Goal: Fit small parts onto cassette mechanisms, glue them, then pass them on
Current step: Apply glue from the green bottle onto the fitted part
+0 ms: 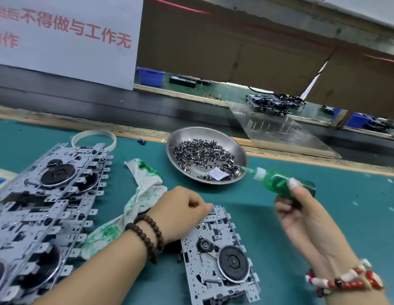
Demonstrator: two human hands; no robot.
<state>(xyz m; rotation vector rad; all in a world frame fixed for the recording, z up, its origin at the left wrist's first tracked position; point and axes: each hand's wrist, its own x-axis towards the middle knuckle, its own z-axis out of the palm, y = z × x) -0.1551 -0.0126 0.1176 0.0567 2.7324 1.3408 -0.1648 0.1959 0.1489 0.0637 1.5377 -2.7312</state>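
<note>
1. A stack of cassette mechanisms lies left of the left hand; a glue-stained rag lies between them.
2. The left hand, fingers curled, seems to pinch a small part at the top edge of the cassette mechanism on the bench; seat it fully before gluing.
3. Beyond, a steel dish holds loose parts.
4. The right hand grips the green glue bottle, nozzle over the dish rim; swing it clear.
</note>
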